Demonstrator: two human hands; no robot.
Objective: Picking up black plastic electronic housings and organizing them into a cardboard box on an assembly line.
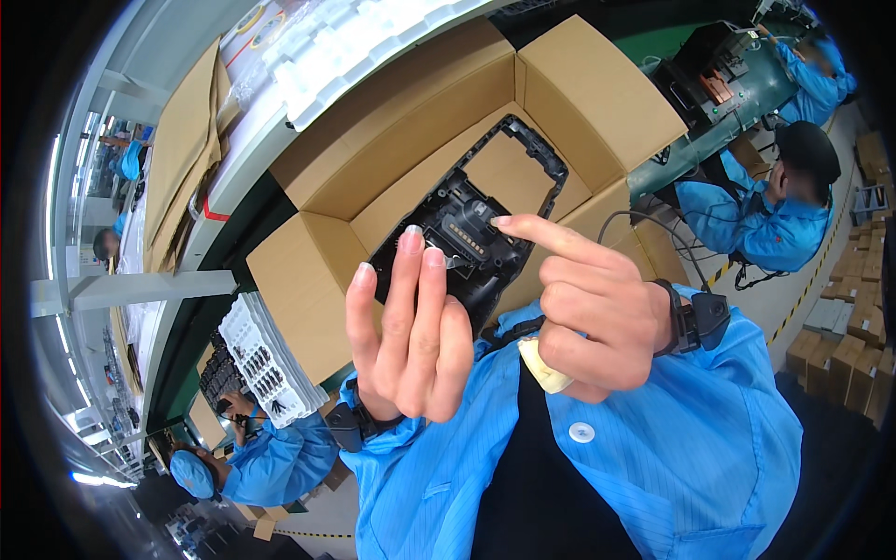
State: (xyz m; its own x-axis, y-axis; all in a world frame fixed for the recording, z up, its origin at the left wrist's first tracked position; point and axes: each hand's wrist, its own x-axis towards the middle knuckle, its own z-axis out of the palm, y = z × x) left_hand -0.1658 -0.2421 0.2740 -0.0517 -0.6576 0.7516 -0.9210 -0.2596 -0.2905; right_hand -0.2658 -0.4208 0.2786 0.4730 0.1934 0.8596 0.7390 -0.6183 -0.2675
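Observation:
A black plastic device housing with a large rectangular opening at its far end is held up in front of me, tilted. My left hand grips its near left side, fingers lying over the edge and the thumb hidden. A row of small gold-coloured contacts shows in its middle. My right hand has the index finger stretched out, its tip at the housing's right inner edge. The other right fingers are curled round a pale yellow folded piece, which looks like cloth.
Beneath the housing stands an open cardboard box, flaps spread. White moulded trays lie on the shelf behind, flat cardboard to the left. Another white tray with black parts is at lower left. Co-workers in blue sit at left and right.

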